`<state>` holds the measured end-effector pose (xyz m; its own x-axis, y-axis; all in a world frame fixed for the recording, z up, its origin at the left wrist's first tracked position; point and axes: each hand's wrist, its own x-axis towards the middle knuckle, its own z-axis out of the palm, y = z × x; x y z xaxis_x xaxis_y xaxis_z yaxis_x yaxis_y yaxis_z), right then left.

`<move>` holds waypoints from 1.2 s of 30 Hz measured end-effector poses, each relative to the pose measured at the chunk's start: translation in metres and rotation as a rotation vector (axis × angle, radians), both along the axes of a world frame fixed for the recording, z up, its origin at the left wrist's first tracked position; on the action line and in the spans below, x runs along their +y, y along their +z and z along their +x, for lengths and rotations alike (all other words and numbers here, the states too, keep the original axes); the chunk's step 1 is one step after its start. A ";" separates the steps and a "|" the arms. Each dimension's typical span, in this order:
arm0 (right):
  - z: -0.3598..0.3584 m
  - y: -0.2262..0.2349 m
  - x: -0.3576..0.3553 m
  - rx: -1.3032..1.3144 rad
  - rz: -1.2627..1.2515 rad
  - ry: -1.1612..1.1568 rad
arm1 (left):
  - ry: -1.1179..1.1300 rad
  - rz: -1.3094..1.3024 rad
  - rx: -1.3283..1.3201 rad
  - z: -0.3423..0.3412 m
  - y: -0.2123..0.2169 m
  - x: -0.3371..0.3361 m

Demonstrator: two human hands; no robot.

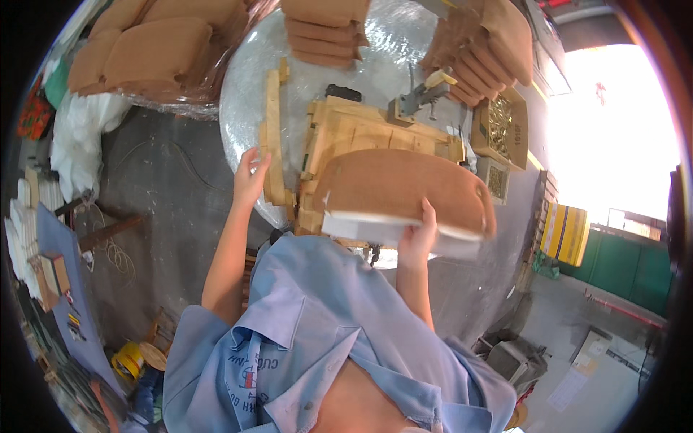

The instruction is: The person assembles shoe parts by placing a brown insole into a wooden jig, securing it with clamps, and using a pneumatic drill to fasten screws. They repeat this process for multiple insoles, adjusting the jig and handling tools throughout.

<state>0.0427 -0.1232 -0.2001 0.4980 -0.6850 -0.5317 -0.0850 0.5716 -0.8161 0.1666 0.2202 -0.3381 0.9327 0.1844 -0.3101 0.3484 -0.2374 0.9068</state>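
My right hand grips the near edge of a brown fabric-covered cushion, thumb on the fabric and fingers partly hidden below. The cushion is tilted over a wooden jig, and its pale underside edge is blurred. My left hand is at the left side of a long wooden frame piece, fingers apart; the thumb overlaps the wood's edge. A metal clamp stands at the jig's far side, and a dark flat object lies beyond its far left corner.
Plastic film covers the round table. Stacks of brown cushions stand at its far side, with another stack at far right. More wrapped cushions sit at far left. A cardboard box of metal pieces and a smaller box are at right.
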 end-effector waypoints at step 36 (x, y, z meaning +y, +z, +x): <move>0.184 0.058 0.088 -0.660 0.530 0.504 | -0.390 -0.082 -0.307 0.213 0.049 -0.135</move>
